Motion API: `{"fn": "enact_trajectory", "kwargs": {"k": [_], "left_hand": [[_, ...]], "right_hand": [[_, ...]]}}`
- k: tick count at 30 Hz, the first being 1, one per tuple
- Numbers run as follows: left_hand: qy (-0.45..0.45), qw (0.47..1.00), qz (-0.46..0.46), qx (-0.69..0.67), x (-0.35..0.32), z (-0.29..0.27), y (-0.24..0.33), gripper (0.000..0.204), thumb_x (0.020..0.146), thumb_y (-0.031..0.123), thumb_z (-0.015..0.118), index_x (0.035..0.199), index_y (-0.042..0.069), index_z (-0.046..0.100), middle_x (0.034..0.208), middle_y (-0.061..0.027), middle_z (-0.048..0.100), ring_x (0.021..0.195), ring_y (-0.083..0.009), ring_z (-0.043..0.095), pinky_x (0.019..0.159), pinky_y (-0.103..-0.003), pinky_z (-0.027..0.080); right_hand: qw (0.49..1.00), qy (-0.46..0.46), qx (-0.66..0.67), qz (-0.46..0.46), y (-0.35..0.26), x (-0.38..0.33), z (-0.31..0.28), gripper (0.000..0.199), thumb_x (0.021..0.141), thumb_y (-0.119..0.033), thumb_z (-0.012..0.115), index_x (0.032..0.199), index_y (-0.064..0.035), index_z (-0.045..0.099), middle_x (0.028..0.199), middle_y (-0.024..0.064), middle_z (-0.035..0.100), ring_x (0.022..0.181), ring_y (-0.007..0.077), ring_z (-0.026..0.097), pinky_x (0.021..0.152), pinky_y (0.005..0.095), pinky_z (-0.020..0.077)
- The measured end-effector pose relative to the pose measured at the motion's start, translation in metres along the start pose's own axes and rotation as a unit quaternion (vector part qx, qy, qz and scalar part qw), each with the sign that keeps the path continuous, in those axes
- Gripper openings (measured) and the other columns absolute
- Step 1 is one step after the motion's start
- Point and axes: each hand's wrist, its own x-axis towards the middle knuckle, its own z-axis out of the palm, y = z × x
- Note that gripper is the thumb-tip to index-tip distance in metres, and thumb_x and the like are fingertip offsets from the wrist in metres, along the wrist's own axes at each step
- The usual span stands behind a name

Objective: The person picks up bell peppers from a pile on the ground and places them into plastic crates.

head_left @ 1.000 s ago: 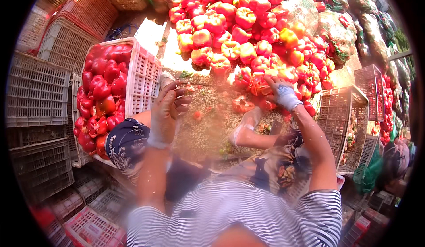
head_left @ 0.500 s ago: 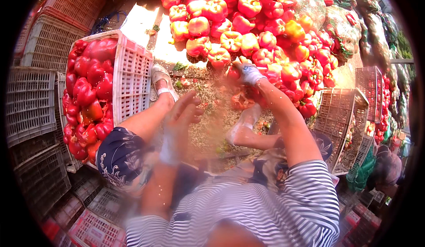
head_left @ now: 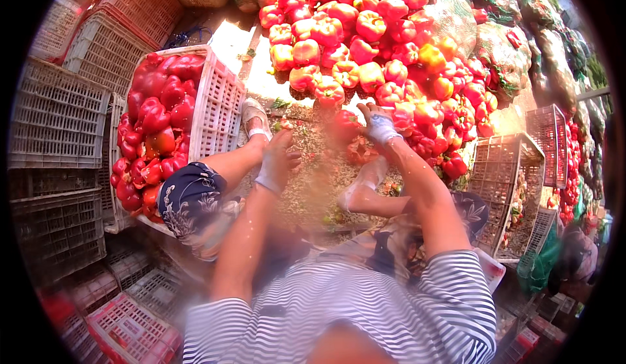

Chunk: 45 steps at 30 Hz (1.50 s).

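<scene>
A big heap of red and orange bell peppers (head_left: 365, 44) lies on the ground ahead of me. My right hand (head_left: 379, 126), in a pale glove, reaches to the heap's near edge with fingers spread, beside a blurred red pepper (head_left: 344, 125); I see nothing gripped. My left hand (head_left: 276, 163), also gloved, hovers lower over the littered ground in front of my left foot in a sandal (head_left: 254, 113), fingers loosely apart and empty. To the left, a white plastic crate (head_left: 218, 96) is full of red peppers (head_left: 156, 122).
Stacks of grey and pink slatted crates (head_left: 52, 116) line the left side. Another crate (head_left: 508, 168) with scraps stands at the right, red-filled crates behind it. Mesh sacks of peppers (head_left: 508, 44) lie at the back right. Pepper trimmings cover the ground between my legs.
My left hand dropped from the crate's side toward my knee. My right hand stayed at the heap's edge. The view has tilted, so the heap sits lower in the picture.
</scene>
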Motion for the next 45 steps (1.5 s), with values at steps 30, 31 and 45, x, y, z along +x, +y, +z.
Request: {"fn": "enact_trajectory", "kwargs": {"k": [30, 31, 45], "left_hand": [[-0.318, 0.891, -0.043, -0.321, -0.041, 0.017, 0.018, 0.047, 0.096, 0.030, 0.061, 0.138, 0.009, 0.049, 0.131, -0.0103, 0.058, 0.119, -0.0249, 0.059, 0.104, -0.045, 0.047], [-0.329, 0.880, -0.032, -0.340, -0.044, 0.021, 0.018, 0.047, 0.096, 0.029, 0.061, 0.137, 0.009, 0.050, 0.131, -0.0104, 0.058, 0.119, -0.0249, 0.059, 0.105, -0.046, 0.047], [-0.332, 0.896, 0.122, -0.269, -0.094, 0.046, 0.042, 0.050, 0.096, 0.023, 0.062, 0.141, 0.012, 0.042, 0.135, -0.0100, 0.052, 0.123, -0.0229, 0.055, 0.107, -0.041, 0.045]], "right_hand": [[0.906, 0.048, 0.370, -0.199, -0.150, -0.086, -0.113, 0.102, 0.066, -0.032, 0.086, 0.149, -0.0047, 0.034, 0.132, 0.0265, 0.053, 0.124, 0.0420, 0.053, 0.105, 0.0464, 0.0439], [0.867, 0.066, 0.448, -0.208, -0.147, -0.092, -0.110, 0.105, 0.066, -0.030, 0.087, 0.150, -0.0022, 0.031, 0.138, 0.0264, 0.050, 0.129, 0.0404, 0.050, 0.109, 0.0451, 0.0413], [0.810, 0.416, 0.366, -0.193, -0.177, -0.129, -0.101, 0.095, 0.068, -0.041, 0.089, 0.141, -0.0034, 0.042, 0.125, 0.0209, 0.059, 0.110, 0.0394, 0.062, 0.092, 0.0458, 0.0509]]}}
